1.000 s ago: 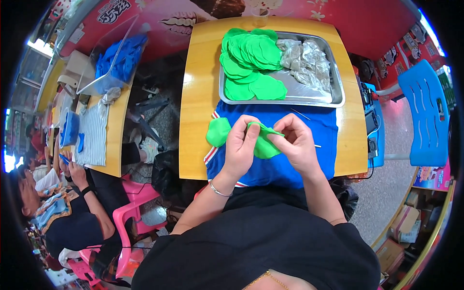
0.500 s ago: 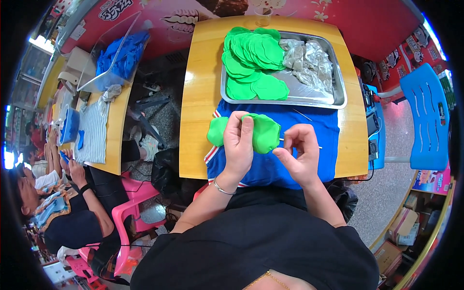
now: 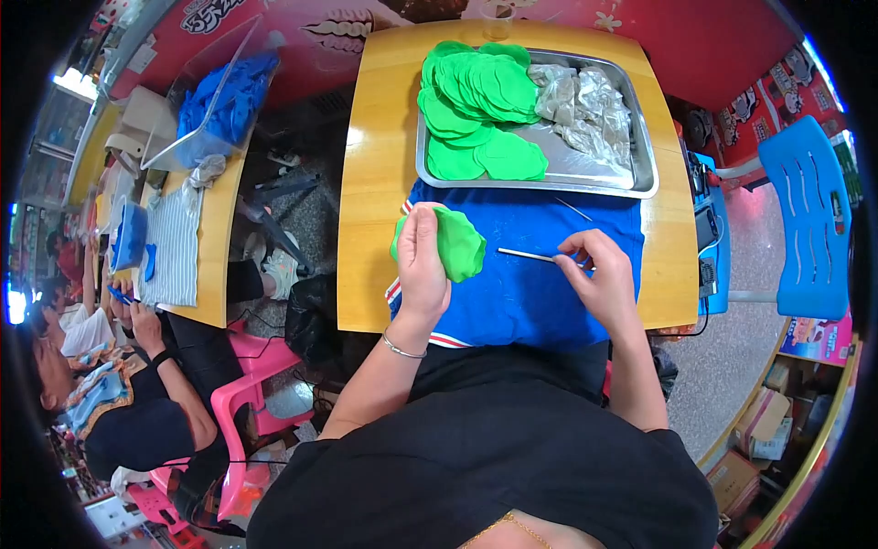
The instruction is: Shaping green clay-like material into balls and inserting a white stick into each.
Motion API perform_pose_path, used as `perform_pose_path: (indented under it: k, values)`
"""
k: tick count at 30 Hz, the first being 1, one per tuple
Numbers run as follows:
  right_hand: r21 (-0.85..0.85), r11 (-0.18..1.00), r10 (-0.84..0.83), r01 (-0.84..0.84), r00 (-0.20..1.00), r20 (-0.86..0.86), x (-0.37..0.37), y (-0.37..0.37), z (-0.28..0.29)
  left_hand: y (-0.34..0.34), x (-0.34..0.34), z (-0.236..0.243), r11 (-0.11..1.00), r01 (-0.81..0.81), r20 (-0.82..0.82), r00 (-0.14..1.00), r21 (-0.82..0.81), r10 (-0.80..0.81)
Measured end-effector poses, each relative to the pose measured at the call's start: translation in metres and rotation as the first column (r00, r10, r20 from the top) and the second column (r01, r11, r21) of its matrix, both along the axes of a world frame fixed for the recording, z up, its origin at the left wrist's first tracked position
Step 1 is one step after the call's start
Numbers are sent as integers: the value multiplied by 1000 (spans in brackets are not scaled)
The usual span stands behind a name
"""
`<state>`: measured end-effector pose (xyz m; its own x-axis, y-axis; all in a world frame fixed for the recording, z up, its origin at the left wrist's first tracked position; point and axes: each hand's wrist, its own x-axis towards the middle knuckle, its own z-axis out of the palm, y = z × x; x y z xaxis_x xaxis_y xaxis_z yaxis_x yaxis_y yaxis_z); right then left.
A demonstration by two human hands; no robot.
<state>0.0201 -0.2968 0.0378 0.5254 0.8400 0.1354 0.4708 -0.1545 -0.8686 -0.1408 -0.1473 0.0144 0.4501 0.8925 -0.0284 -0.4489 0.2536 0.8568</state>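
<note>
My left hand (image 3: 422, 265) grips a green petal-shaped piece (image 3: 461, 244) between thumb and fingers, above the blue cloth (image 3: 512, 306). The piece is bunched where I hold it, and part of it is hidden behind the hand. In my right hand (image 3: 601, 274), thumb and fingers pinch a thin white stick (image 3: 526, 254), which points left toward the green piece, apart from it. Beyond the hands stands a metal tray (image 3: 585, 190), with a heap of green pieces (image 3: 485, 87) on its left side and crumpled clear plastic (image 3: 594, 114) on its right.
A thin rod (image 3: 573, 209) lies on the cloth near the tray. The wooden table (image 3: 375, 165) carries a clear cup (image 3: 498, 18) at its far edge. At right stands a blue chair (image 3: 805, 220). To the left, another person (image 3: 146, 403) handles something blue beside a bin of blue pieces (image 3: 224, 101).
The green piece and my left hand have moved left. My right hand has shifted right and slightly down, drawing the stick away from the green piece.
</note>
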Motion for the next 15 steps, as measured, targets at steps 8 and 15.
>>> perform_pose_path:
  k: [8,15]
  values:
    - [-167,985,127,-48,853,505,8,-7,-34,-7,-3,-2,992,100,-122,989,84,-89]
    - [154,988,-56,21,973,224,-16,-5,-8,-3,-3,3,979,53,-142,990,195,-25]
